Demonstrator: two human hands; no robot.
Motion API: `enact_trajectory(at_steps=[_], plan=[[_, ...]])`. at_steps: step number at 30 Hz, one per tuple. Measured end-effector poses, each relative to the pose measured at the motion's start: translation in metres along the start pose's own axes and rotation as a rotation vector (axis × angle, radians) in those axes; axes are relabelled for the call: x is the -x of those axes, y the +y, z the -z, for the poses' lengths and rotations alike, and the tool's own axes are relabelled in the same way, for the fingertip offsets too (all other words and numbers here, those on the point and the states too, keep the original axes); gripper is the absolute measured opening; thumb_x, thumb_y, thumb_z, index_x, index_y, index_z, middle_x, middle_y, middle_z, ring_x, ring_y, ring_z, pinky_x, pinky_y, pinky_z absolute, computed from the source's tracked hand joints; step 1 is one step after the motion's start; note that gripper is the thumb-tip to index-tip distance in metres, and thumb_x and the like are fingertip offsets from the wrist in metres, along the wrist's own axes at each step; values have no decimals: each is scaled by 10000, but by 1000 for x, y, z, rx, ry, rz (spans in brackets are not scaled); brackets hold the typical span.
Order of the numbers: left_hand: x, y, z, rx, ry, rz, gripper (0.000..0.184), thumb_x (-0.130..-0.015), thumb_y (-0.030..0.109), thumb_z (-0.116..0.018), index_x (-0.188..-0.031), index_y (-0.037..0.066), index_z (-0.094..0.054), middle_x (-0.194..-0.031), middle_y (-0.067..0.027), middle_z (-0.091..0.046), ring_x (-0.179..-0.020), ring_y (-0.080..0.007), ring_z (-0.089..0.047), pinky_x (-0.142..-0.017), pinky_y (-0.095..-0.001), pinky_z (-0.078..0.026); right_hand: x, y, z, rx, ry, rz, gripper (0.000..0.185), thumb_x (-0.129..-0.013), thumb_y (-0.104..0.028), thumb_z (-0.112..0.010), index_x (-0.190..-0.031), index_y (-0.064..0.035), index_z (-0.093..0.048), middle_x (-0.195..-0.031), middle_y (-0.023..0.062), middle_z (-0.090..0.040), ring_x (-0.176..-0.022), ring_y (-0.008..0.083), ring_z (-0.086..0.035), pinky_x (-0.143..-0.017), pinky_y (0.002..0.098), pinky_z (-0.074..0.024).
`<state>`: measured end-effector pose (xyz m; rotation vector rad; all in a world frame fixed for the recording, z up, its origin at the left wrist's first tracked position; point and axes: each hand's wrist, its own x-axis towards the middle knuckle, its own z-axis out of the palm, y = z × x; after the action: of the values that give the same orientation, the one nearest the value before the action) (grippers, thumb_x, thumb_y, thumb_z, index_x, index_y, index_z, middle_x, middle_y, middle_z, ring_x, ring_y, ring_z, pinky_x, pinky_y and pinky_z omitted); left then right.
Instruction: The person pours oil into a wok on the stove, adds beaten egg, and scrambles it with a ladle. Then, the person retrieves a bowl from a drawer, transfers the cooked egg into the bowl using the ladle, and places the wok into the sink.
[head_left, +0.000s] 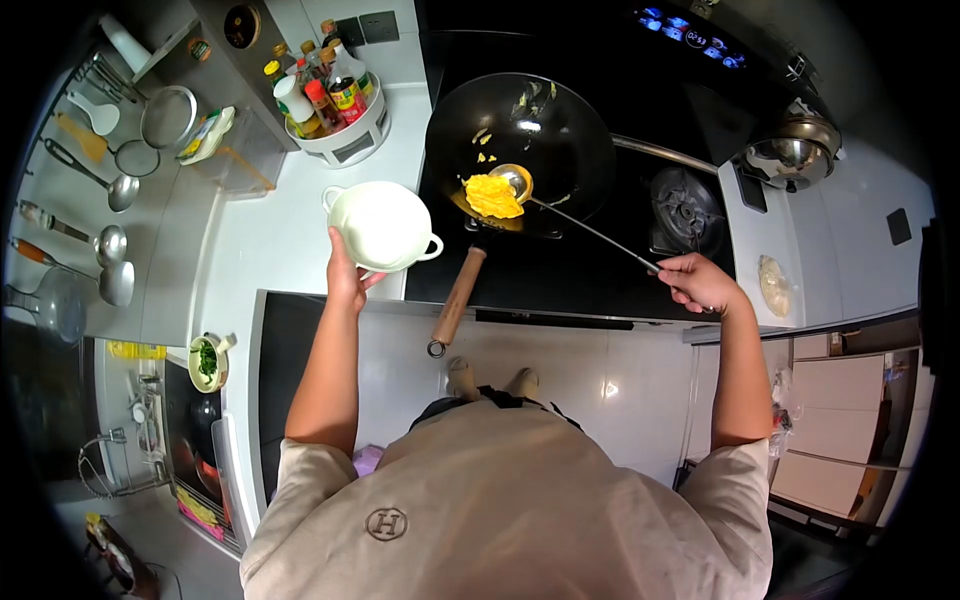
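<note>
A pale two-handled bowl is tilted in my left hand, whose fingers wrap its near left side; no food shows inside it. My right hand is closed on the handle end of a long metal ladle. The ladle's round head rests at the near side of a black wok, beside a clump of yellow cooked egg. Small yellow scraps cling to the wok's inner wall. The wok's wooden handle points toward me, with neither hand on it.
Bottles stand in a round white rack at the counter's back left. Utensils hang on the left wall. A cup of chopped greens sits at the left. To the right are a gas burner and a metal pot.
</note>
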<state>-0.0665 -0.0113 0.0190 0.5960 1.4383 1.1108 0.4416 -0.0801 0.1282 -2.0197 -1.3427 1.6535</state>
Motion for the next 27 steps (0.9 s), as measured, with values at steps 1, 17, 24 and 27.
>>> enact_trajectory(at_steps=[1,17,24,27], plan=[[-2,-4,-3,-26,-4,9,809,-916,712,-246,-1431,94,-332,-1331,-131,-500,-1123,-272,-577,-826,-390,-550,-1,-2,1,-42,-18,16,219,-956,-186,-573,-1086,-16,-623,-562,20,-490,-383,61,-372,-347,224,-276],[-29,-47,-33,74,-181,100,809,-913,721,-231,-1421,103,-349,-1323,-115,-520,-1142,-244,-581,-884,-456,-517,28,-36,-18,-76,-131,104,253,-948,-160,-532,-1122,-11,-640,-505,-1,-470,-335,50,-360,-342,202,-253],[-29,-45,-22,174,-187,45,804,-919,707,-222,-1400,78,-364,-1278,-117,-555,-1070,-238,-629,-792,-404,-570,33,-70,-42,7,-181,175,259,-941,-132,-544,-1146,2,-627,-515,-8,-478,-342,44,-362,-350,196,-267],[-31,-46,-11,253,-191,6,798,-925,696,-217,-1392,66,-367,-1231,-117,-586,-1013,-230,-657,-711,-343,-597,31,-84,-64,174,-108,247,272,-900,-68,-603,-1160,8,-626,-564,-12,-504,-427,41,-373,-412,200,-304]])
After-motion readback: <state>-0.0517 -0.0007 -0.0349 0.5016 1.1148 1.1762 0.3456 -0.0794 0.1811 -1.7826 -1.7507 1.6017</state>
